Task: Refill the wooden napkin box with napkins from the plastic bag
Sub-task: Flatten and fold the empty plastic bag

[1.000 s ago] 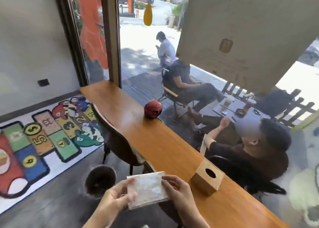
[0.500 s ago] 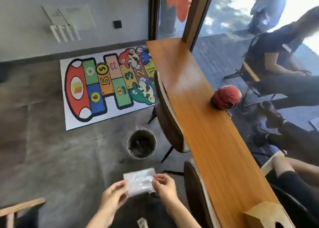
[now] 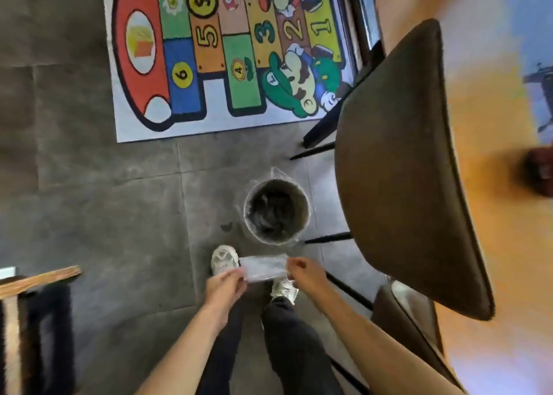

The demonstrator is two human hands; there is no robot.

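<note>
You are looking straight down at the floor point(image 3: 89, 203), and both your hands sit low in the view, around six o'clock. Your left hand point(image 3: 225, 287) pinches the left end of the plastic bag point(image 3: 264, 269), its fingers point(image 3: 236, 276) curled onto the clear film. Your right hand point(image 3: 305, 275) grips the right end, fingers closed around that edge. The bag is stretched flat between the two hands, held in the air above your shoes; whether any napkins are inside it is too blurred to tell.

Your left shoe point(image 3: 223, 259) shows just past the bag toward eleven o'clock of your hands, and the right shoe point(image 3: 284, 289) peeks out under the bag between your wrists. Dark trouser legs point(image 3: 294, 343) run down to the bottom edge.

At twelve o'clock from the bag, just beyond it, stands a round bin point(image 3: 276, 210) lined with clear plastic, with dark contents inside. Further on, at eleven to twelve o'clock, lies a colourful hopscotch mat point(image 3: 227, 50) with numbers one to six. A dark padded chair point(image 3: 401, 161) fills the view at two o'clock, and a second chair back point(image 3: 404, 314) sits at four o'clock, near your right forearm. Past the chairs, along the right edge, runs the wooden desk point(image 3: 490, 119), blurred, with a reddish round object point(image 3: 538, 173) on it at three o'clock. A wooden edge point(image 3: 39, 278) shows at eight o'clock
</note>
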